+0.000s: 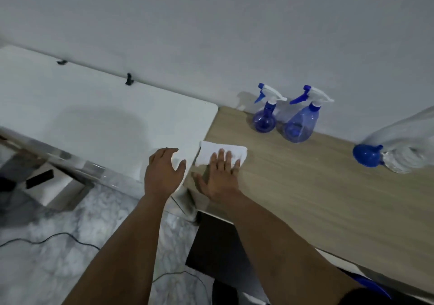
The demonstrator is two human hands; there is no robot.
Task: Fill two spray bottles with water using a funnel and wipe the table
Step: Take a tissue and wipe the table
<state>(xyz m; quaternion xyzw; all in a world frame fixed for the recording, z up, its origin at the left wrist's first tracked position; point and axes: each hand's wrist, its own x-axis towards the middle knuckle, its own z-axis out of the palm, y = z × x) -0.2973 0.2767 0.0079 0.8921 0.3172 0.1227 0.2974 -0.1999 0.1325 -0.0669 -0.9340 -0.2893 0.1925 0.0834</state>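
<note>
Two blue spray bottles stand by the wall on the wooden table (pixel 305 187): a round one (pixel 264 121) and a taller conical one (pixel 299 126), both with white and blue trigger heads. A white cloth (pixel 218 150) lies at the table's left end. My right hand (pixel 222 175) presses flat on the cloth with straight fingers. My left hand (pixel 164 173) hovers with relaxed, spread fingers over the corner of the white table (pixel 82 107), holding nothing. A blue funnel (pixel 366 155) lies at the right beside a clear plastic bottle (pixel 404 159).
The white table adjoins the wooden one on the left. Two black clips (pixel 128 79) sit at its back edge by the wall. Below are a marbled floor (pixel 70 246), a dark cable (pixel 58 236) and a black object (pixel 40 179).
</note>
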